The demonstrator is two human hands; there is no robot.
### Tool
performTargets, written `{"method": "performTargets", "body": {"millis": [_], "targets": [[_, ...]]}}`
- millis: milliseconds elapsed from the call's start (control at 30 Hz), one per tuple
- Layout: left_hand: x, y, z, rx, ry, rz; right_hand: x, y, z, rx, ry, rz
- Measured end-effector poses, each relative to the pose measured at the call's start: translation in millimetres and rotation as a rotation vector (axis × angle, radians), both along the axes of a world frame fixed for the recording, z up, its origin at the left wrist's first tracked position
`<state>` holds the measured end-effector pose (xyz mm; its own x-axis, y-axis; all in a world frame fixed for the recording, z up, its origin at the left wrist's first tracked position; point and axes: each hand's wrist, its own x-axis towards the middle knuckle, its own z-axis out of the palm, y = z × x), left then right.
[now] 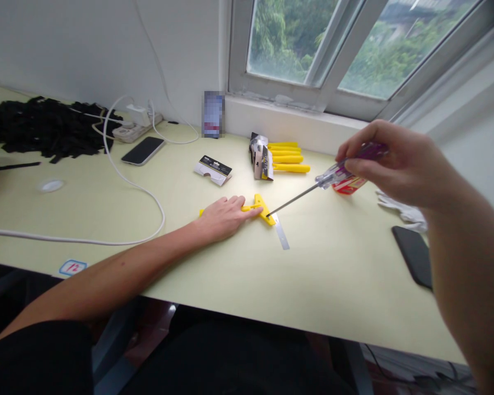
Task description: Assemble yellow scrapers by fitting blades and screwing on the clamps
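Note:
A yellow scraper [263, 210] lies on the pale table, its handle under my left hand [226, 218], which is closed around it with the index finger pointing at the head. My right hand [390, 159] holds a screwdriver [298, 196] with a clear and purple handle, tilted down to the left. The screwdriver's tip meets the scraper's head near its lower end. A thin metal blade [282, 235] sticks out from beneath that end toward the front.
Several yellow-handled scrapers [290, 160] in packaging stand behind. A card sleeve [213, 170], a phone [143, 151], a white cable [142, 189] and black strips [45, 129] lie left. At right are a red container [348, 185], white gloves [403, 211] and a dark phone [413, 257].

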<state>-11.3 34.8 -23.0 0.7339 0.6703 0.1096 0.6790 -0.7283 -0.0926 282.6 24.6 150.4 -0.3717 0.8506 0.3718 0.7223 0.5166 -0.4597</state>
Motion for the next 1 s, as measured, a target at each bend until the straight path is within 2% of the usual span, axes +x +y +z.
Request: {"method": "performTargets", "body": {"millis": [300, 400, 467, 633, 700, 800, 867, 933, 1000], "targets": [[0, 0, 1.4, -0.017, 0.006, -0.011, 1, 2, -0.5, 0.045, -0.098, 0.020], [0, 0, 1.6, -0.030, 0.004, -0.006, -4, 3, 0.2, 0.109, -0.169, 0.003], [0, 0, 1.7, -0.032, 0.003, -0.006, -10, 2, 1.7, 0.175, -0.262, -0.035], [0, 0, 1.6, -0.026, 0.018, -0.012, -22, -3, 11.5, 0.364, -0.677, -0.272], [0, 0, 2.0, -0.027, 0.020, -0.013, -26, -6, 17.9, 0.308, -0.693, -0.198], [1, 0, 2.8, -0.035, 0.015, -0.004, -33, -9, 26.7, 0.149, -0.564, 0.028], [1, -1, 2.9, -0.038, 0.012, 0.002, -38, -10, 30.1, 0.145, -0.596, 0.004], [1, -1, 2.7, -0.036, 0.011, 0.004, -42, -9, 31.9, 0.244, -0.697, -0.108], [1, -1, 2.2, -0.034, 0.011, 0.006, -45, -8, 33.4, 0.294, -0.728, -0.122]]}}
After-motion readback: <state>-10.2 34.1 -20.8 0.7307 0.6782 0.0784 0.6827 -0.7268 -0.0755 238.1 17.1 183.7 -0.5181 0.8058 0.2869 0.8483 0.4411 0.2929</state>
